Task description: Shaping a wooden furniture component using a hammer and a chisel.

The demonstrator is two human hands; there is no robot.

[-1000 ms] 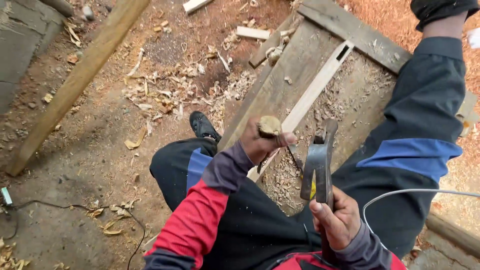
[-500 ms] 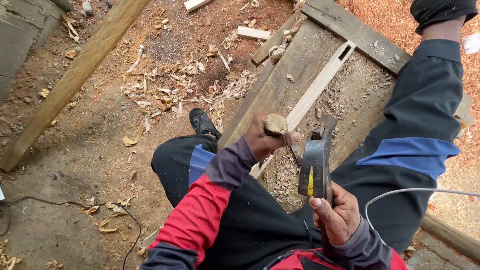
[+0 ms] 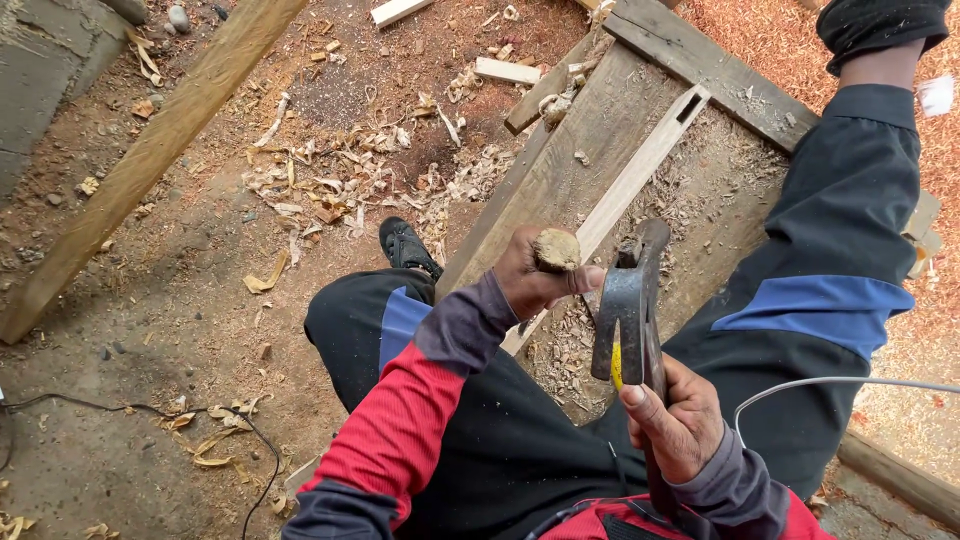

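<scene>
The left hand (image 3: 525,280) clenched a chisel (image 3: 556,250) over the plank (image 3: 640,165); the right hand (image 3: 675,415) gripped a raised hammer (image 3: 625,300), mid-chiselling; next needed a square strike.

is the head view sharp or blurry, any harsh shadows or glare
Head view: even, soft daylight, no hard shadows and no glare; the left hand on the wooden-handled chisel, the right hand with the hammer, and the shavings are sharp; slight wide-angle stretch at the edges, as on the beam.
</scene>
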